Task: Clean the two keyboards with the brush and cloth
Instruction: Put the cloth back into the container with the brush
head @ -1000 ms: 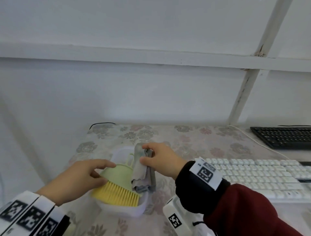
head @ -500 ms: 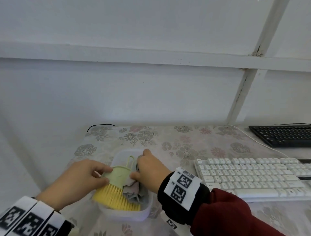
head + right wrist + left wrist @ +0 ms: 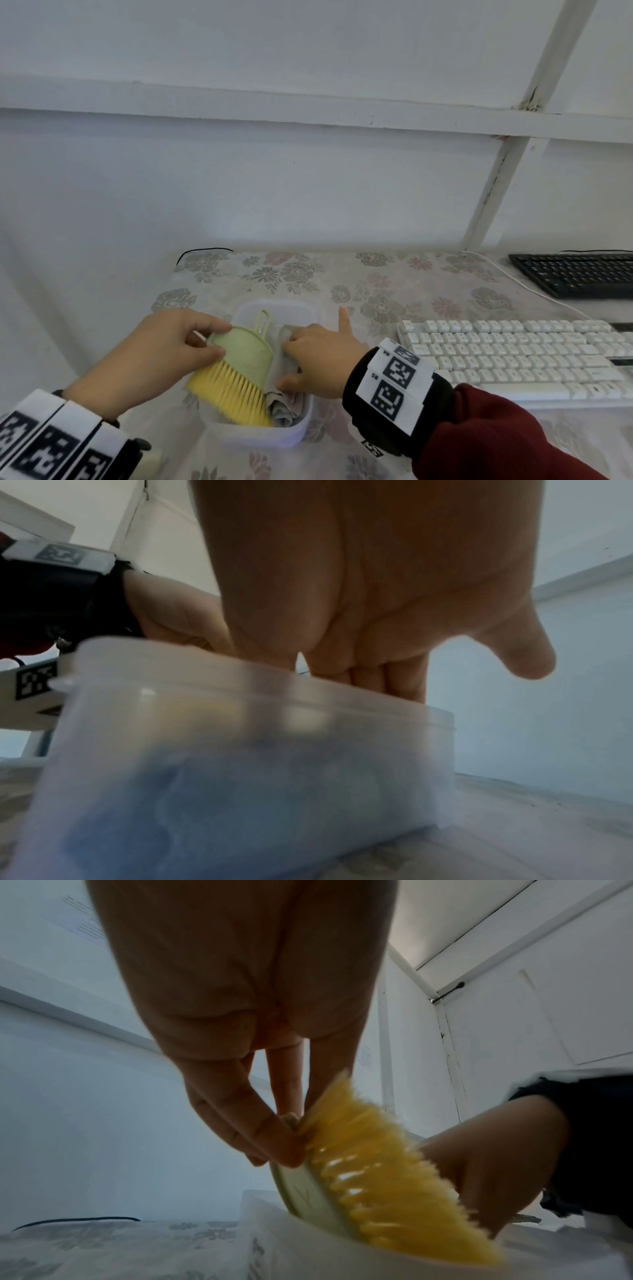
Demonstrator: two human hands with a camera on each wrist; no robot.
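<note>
A green brush (image 3: 245, 353) with yellow bristles (image 3: 377, 1164) leans in a translucent white container (image 3: 274, 303) on the flowered table. My left hand (image 3: 221, 340) pinches the brush's left edge between thumb and fingers, as the left wrist view shows. A grey cloth (image 3: 286, 401) lies crumpled in the container's right half. My right hand (image 3: 287, 359) reaches down into the container (image 3: 240, 750) and presses on the cloth with straight fingers, thumb spread and little finger raised. To the right lies a white keyboard (image 3: 513, 356), with a black keyboard (image 3: 579, 274) behind it.
A white cable (image 3: 534, 291) runs from the back wall past the black keyboard to the white one. A thin black cable (image 3: 202, 251) loops at the table's far left corner. The table's left edge is close to the container. A white wall stands behind.
My right hand carried the grey cloth down from above the container, pushed it inside and loosened its grip. My left hand kept its pinch on the brush, which settled lower.
</note>
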